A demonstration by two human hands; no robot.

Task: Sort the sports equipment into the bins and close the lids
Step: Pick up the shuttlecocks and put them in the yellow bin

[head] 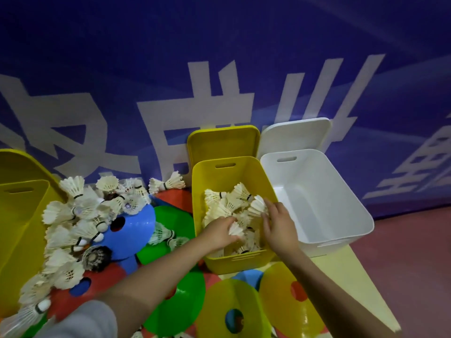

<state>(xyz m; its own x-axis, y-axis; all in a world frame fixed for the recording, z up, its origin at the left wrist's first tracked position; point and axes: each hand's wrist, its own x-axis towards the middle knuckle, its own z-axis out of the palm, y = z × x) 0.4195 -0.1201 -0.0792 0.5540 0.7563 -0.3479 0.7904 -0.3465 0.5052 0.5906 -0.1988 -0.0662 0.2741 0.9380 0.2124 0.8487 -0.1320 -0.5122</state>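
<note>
Both my hands are in the yellow bin [214,191]. My left hand [220,231] holds a white birdie [235,229]. My right hand [278,220] is open wide, fingers on another birdie [257,206]. The white bin [341,191] sits just beside it. More birdies [73,228] lie in a pile on the floor with flat cones [234,311].

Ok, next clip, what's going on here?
A person has both hands in the yellow bin, the left hand and right hand each on shuttlecocks. The white bin beside it is empty, both lids off. A pile of shuttlecocks and coloured discs waits on the floor.
</note>
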